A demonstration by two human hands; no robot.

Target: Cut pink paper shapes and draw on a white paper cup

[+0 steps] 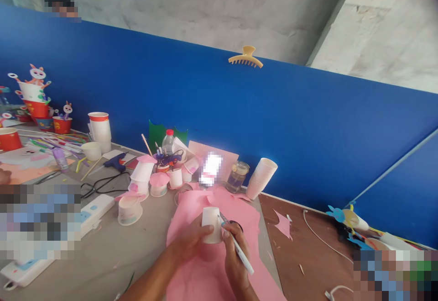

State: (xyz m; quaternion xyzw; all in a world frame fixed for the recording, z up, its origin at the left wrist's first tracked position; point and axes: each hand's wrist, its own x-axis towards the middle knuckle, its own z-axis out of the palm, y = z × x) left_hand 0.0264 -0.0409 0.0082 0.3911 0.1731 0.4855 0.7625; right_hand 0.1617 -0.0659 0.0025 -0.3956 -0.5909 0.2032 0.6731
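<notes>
1 held cup [210, 223], 1 held pen [242, 255]

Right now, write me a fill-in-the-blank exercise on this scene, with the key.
1. The left hand holds a white paper ____.
2. The pen is in the ____ hand.
3. The large sheet beneath both hands is ____.
4. A claw clip sits atop the ____ partition.

Missing words: cup; right; pink; blue.
</notes>
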